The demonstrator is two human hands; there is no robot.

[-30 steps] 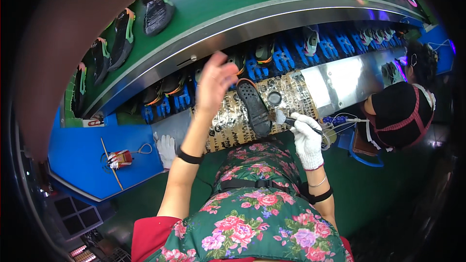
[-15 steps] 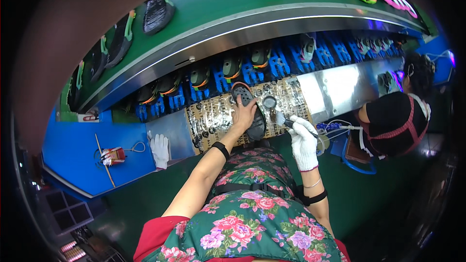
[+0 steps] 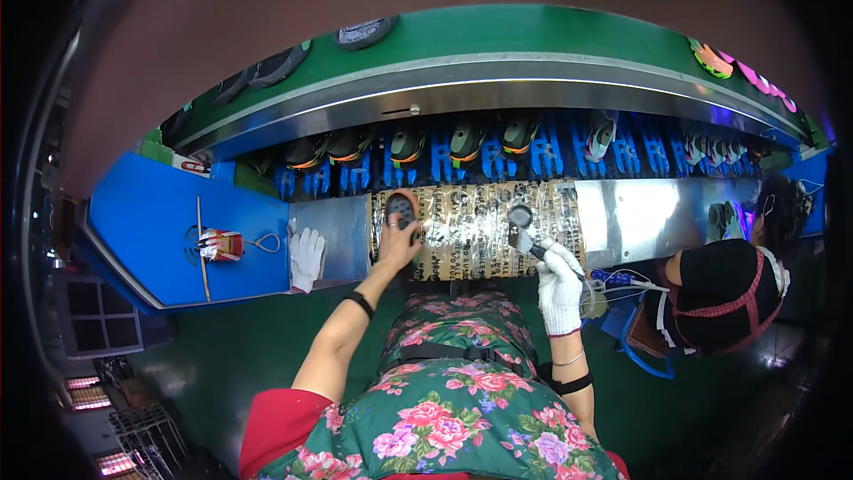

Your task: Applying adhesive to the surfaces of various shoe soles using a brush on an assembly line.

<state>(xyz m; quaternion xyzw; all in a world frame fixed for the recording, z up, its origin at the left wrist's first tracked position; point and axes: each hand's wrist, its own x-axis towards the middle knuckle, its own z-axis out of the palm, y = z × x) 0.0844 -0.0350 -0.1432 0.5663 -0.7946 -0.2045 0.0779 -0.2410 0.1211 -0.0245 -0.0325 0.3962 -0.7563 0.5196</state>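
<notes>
My left hand point(image 3: 397, 243), bare, grips a dark shoe point(image 3: 402, 205) near the left end of the cardboard-covered strip. The shoe has a dotted grey top and an orange rim; the hand covers its near part. In a white knit glove, my right hand point(image 3: 560, 289) closes round the dark handle of a brush point(image 3: 524, 241). The brush head points up and left, at the near edge of a small round dark dish point(image 3: 521, 215). Whether the bristles touch the dish I cannot tell.
Blue racks point(image 3: 442, 163) holding several dark and orange shoes run behind the strip. Beyond stands a metal-edged green conveyor point(image 3: 480, 35) with shoe parts. A white glove point(image 3: 306, 258) lies left, by a blue table point(image 3: 151, 240). A co-worker point(image 3: 721, 293) sits at right.
My left hand and the shoe have shifted left along the cardboard. The brush has come closer to the dish. The whole view has also shifted.
</notes>
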